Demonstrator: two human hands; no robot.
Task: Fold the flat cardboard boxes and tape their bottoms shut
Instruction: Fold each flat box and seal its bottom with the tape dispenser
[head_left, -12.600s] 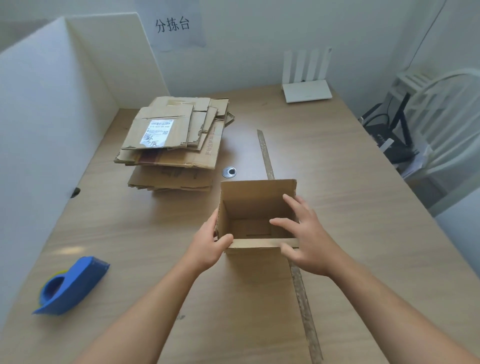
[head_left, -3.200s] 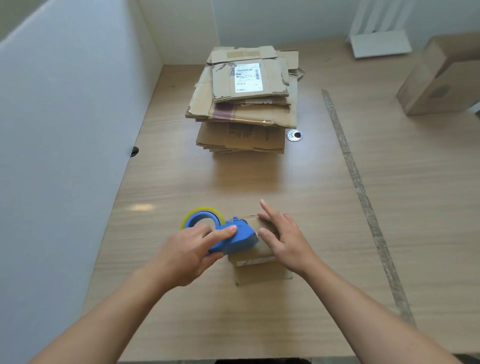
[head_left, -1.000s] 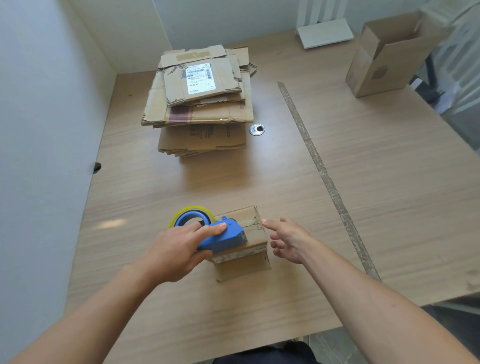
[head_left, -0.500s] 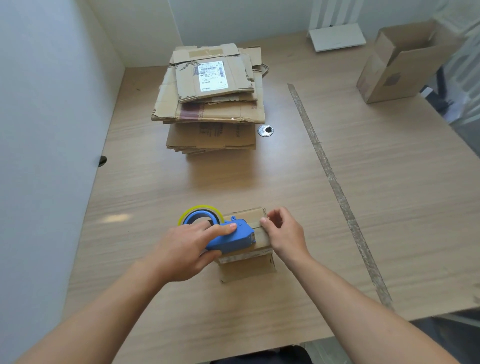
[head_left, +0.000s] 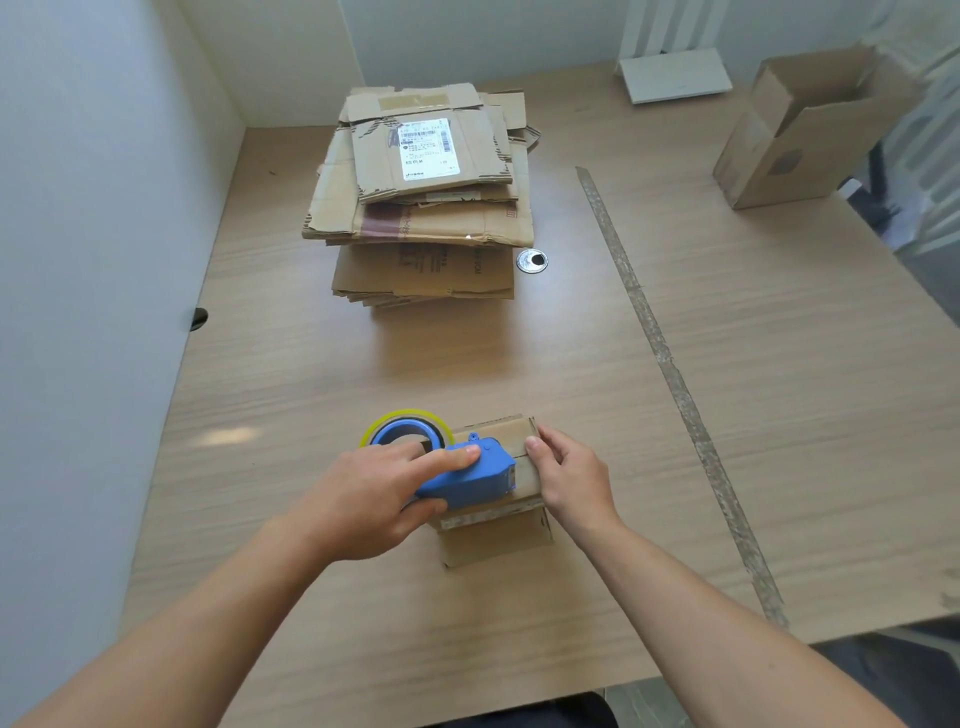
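A small folded cardboard box (head_left: 496, 540) stands bottom-up on the wooden table (head_left: 779, 415), near its front edge. My left hand (head_left: 374, 493) grips a blue tape dispenser (head_left: 467, 478) with a yellow-rimmed roll, lying on top of the box. My right hand (head_left: 571, 478) holds the box's right edge, fingers curled over it beside the dispenser's nose. A stack of flat cardboard boxes (head_left: 426, 197) lies at the back centre, the top one bearing a white label.
An open assembled box (head_left: 800, 130) stands at the back right. A white router (head_left: 675, 78) sits against the far wall. A strip of old tape (head_left: 670, 374) runs down the table. A white partition (head_left: 93, 260) closes the left side.
My right hand has come back from beside the box and taken hold of its right edge. My left hand and the dispenser stay on top of the box.
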